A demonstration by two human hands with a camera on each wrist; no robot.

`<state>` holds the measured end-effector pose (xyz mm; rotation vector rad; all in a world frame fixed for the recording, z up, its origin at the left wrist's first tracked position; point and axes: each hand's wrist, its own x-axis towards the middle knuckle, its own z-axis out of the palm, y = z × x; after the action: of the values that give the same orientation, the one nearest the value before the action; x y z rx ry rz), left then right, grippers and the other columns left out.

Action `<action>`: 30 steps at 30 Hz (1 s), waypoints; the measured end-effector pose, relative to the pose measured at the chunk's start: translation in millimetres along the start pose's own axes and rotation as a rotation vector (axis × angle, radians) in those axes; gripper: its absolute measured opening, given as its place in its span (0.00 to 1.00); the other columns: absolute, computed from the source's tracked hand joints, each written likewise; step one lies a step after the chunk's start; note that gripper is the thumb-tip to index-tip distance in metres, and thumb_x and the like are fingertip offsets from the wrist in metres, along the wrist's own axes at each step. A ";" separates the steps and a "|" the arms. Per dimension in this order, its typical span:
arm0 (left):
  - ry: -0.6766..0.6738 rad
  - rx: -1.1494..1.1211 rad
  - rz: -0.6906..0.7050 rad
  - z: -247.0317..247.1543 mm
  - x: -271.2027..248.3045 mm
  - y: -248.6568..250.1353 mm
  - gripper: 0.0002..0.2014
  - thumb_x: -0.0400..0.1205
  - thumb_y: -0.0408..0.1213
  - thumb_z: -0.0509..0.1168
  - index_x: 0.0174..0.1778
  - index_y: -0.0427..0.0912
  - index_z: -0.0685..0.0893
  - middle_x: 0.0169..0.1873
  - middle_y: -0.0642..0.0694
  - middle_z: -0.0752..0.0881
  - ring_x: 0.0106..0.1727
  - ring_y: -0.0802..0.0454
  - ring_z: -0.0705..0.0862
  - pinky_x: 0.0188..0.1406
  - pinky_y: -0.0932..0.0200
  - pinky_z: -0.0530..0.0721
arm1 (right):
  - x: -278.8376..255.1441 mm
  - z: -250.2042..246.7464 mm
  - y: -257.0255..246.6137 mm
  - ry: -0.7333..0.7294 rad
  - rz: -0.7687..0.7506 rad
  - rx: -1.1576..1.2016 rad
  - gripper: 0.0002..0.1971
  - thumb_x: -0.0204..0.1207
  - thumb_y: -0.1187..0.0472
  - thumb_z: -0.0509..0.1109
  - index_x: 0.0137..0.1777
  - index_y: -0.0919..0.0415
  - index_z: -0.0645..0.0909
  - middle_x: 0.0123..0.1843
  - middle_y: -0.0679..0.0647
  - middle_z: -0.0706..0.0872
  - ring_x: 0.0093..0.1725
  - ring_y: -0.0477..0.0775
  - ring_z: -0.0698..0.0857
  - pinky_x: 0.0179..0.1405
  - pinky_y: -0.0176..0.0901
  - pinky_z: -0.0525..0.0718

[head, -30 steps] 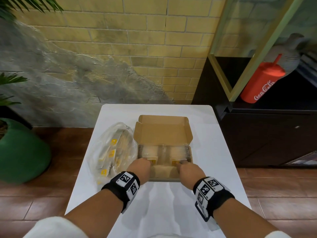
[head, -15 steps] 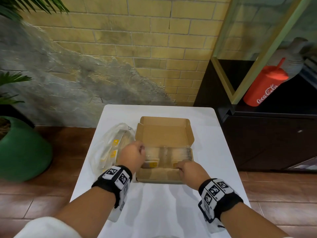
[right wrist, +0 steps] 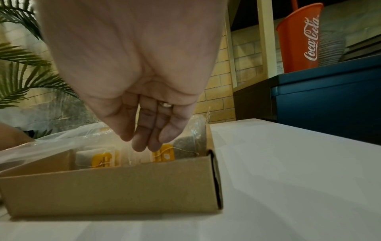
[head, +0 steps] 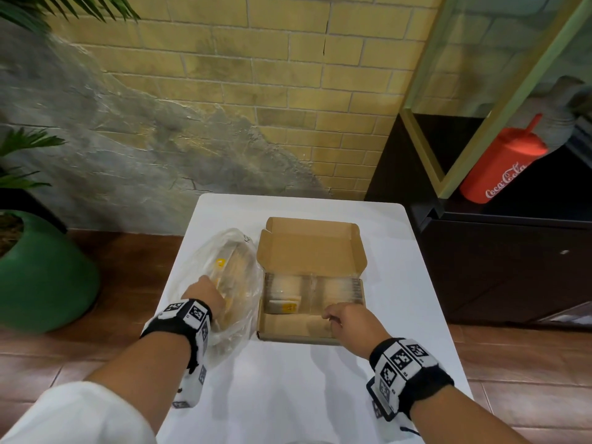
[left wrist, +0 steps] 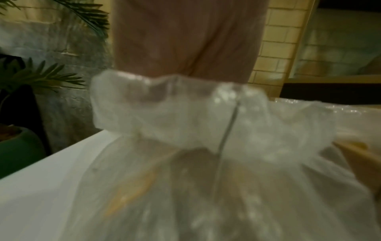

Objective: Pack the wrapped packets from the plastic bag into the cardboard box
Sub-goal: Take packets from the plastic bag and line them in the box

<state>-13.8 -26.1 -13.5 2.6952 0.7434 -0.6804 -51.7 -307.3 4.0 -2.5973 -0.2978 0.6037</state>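
The open cardboard box (head: 288, 325) stands mid-table with its lid flap up. Two rows of wrapped packets (head: 285, 291) with yellow tags stand in its far half. Left of it lies the clear plastic bag (head: 230, 261) holding more packets. My left hand (head: 211, 288) reaches into the bag's mouth. In the left wrist view the crumpled bag (left wrist: 206, 114) hides the fingers. My right hand (head: 333, 317) hovers over the box's near right part. In the right wrist view its straight fingers (right wrist: 148, 143) point down, just above a packet (right wrist: 97, 159) behind the box's front wall (right wrist: 113, 189).
The white table (head: 288, 395) is small, with edges close on both sides. A dark cabinet (head: 512, 267) stands right of it, with a red Coca-Cola cup (head: 499, 168) on top. A green plant pot (head: 41, 270) sits on the floor at left.
My left hand has left the box and moved left into the plastic bag. My right hand has stayed over the box's near right part.
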 end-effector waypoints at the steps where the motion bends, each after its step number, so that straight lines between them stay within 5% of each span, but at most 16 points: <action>1: 0.018 0.022 0.022 -2.9 -0.1 0.7 0.16 0.80 0.34 0.59 0.63 0.34 0.73 0.60 0.35 0.81 0.62 0.37 0.81 0.57 0.50 0.79 | -0.7 -0.3 -0.6 0.000 0.001 0.003 0.17 0.81 0.64 0.56 0.64 0.58 0.82 0.62 0.54 0.86 0.60 0.54 0.83 0.59 0.41 0.79; 9: 0.108 0.042 0.069 -21.0 -15.6 -1.0 0.12 0.80 0.33 0.62 0.56 0.32 0.80 0.58 0.36 0.83 0.60 0.39 0.82 0.52 0.55 0.79 | -5.3 -6.8 -5.5 0.016 0.003 0.025 0.17 0.80 0.64 0.56 0.63 0.57 0.82 0.61 0.54 0.86 0.59 0.53 0.82 0.57 0.40 0.79; 17: 0.160 -0.128 0.143 -55.3 -31.4 -0.6 0.08 0.78 0.32 0.62 0.50 0.32 0.81 0.53 0.35 0.83 0.57 0.37 0.81 0.46 0.55 0.76 | -5.4 -24.1 -9.1 0.091 0.005 0.084 0.16 0.80 0.66 0.57 0.60 0.56 0.84 0.58 0.51 0.87 0.57 0.51 0.83 0.56 0.36 0.78; 20: 0.160 -0.330 0.226 -67.0 -38.3 6.3 0.06 0.77 0.34 0.67 0.43 0.38 0.76 0.43 0.40 0.80 0.48 0.41 0.79 0.43 0.57 0.73 | -6.2 -34.8 -14.8 0.129 0.008 0.139 0.15 0.80 0.65 0.58 0.59 0.55 0.84 0.55 0.51 0.88 0.54 0.50 0.84 0.54 0.37 0.80; 25: 0.136 -0.682 0.412 -81.1 -62.1 31.8 0.11 0.77 0.38 0.71 0.50 0.41 0.77 0.47 0.46 0.77 0.49 0.45 0.77 0.46 0.54 0.75 | -10.7 -63.3 -37.5 0.191 -0.080 0.291 0.15 0.81 0.64 0.61 0.65 0.56 0.80 0.50 0.44 0.81 0.48 0.44 0.80 0.42 0.24 0.75; 27: 0.129 -0.754 0.493 -85.0 -71.6 45.7 0.11 0.78 0.38 0.70 0.53 0.41 0.78 0.46 0.47 0.75 0.45 0.48 0.75 0.39 0.57 0.74 | -9.8 -77.8 -48.8 0.206 -0.119 0.384 0.20 0.80 0.64 0.62 0.72 0.52 0.73 0.50 0.44 0.80 0.47 0.41 0.79 0.42 0.23 0.75; 29: 0.105 -0.832 0.541 -85.4 -81.2 61.5 0.19 0.79 0.37 0.69 0.65 0.39 0.77 0.53 0.52 0.73 0.48 0.52 0.76 0.41 0.57 0.77 | -4.8 -90.6 -57.8 0.238 -0.161 0.468 0.25 0.80 0.62 0.64 0.76 0.50 0.67 0.52 0.43 0.78 0.44 0.38 0.78 0.40 0.22 0.74; 30: 0.103 -0.853 0.575 -84.5 -86.0 69.1 0.16 0.80 0.37 0.68 0.63 0.39 0.77 0.53 0.54 0.72 0.46 0.54 0.76 0.43 0.56 0.78 | -2.5 -95.9 -61.3 0.253 -0.185 0.499 0.27 0.79 0.61 0.65 0.78 0.50 0.64 0.56 0.43 0.78 0.44 0.38 0.78 0.41 0.23 0.74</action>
<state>-10.9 -88.5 110.7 1.9819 0.1649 -0.0410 -16.0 -291.1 110.9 -2.1042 -0.2617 0.2388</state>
